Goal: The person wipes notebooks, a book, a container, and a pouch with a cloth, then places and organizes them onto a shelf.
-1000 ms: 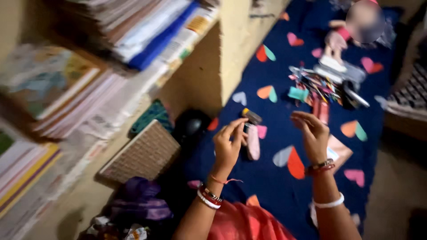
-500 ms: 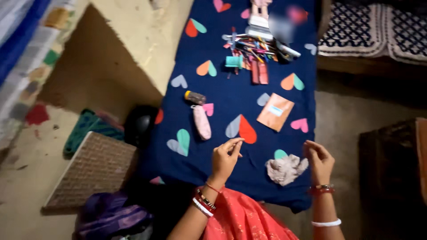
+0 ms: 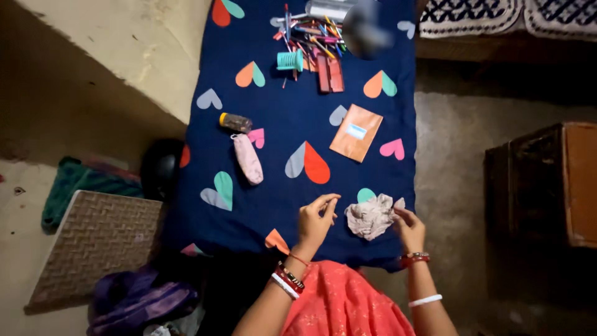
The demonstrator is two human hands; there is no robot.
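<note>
I see my right hand point(image 3: 407, 225) with its fingers closed on the edge of a crumpled beige cloth point(image 3: 371, 216), wrist bent inward. My left hand point(image 3: 316, 219) hovers just left of the cloth, empty, thumb and forefinger nearly pinched. Beyond the cloth, on the blue heart-patterned sheet point(image 3: 280, 186), lies an orange notebook point(image 3: 356, 132).

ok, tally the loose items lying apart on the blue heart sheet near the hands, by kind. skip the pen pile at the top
Crumpled cloth, touched by the right hand: 1
Orange booklet: 1
Pink pouch: 1
Small yellow-capped bottle: 1
Total: 4
The left hand hovers over the sheet; I cannot tell if it pinches anything.
</note>
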